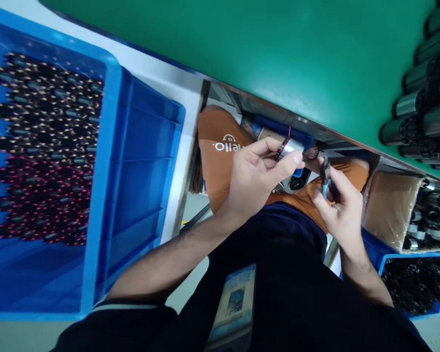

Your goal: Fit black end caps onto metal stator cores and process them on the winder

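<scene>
Green tabletop [264, 54] spans the top of the view, its edge just beyond the hands. Above the lap, the left hand [251, 178] grips a metal cylinder [294, 147] between thumb and fingers, probably to steady it while leaving the red wire [289, 133] free. The right hand [339, 208] is closed around pliers [325, 178], jaws upward and apart from the cylinder, likely for easy aim; whether the jaws are open, I cannot tell. Fingers hide part of the cylinder, and the table edge limits room ahead. At left, a blue bin [112, 146] holds packed, wired parts [47, 146], perhaps rowed for easy counting; cylinders crowd the table's right end. A phone [234, 305] lies against dark clothing.
</scene>
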`<action>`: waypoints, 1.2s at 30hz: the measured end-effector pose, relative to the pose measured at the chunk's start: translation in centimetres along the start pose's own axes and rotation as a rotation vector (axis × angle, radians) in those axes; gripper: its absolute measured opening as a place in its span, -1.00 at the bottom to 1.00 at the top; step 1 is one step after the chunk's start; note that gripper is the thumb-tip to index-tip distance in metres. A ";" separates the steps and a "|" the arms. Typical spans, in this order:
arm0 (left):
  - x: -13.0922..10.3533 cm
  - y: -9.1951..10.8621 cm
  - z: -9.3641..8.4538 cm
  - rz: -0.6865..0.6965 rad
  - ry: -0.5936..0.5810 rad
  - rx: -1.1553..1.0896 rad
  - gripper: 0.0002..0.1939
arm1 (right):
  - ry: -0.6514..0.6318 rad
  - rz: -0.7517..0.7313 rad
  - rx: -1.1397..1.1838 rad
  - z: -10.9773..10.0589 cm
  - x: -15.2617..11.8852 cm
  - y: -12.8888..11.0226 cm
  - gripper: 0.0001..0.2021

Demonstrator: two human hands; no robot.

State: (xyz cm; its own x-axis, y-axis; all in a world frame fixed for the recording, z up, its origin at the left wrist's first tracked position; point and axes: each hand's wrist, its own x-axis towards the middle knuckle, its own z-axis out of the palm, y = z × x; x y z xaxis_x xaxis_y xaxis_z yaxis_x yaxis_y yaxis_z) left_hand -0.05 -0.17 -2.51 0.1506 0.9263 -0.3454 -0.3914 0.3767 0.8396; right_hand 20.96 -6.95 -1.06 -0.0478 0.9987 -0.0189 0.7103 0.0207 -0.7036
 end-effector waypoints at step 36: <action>-11.8 2.1 -32.6 -0.008 0.103 1.346 -0.79 | -0.687 -0.126 -0.443 6.0 5.7 5.8 -0.39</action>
State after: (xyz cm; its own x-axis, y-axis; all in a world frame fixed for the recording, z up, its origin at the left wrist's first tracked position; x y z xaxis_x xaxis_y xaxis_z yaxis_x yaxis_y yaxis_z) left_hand -32.21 -10.62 -10.37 0.0575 0.9416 -0.3317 0.8050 0.1528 0.5733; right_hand 20.59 -1.41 -9.47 -0.4625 0.7390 -0.4900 0.8750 0.2913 -0.3866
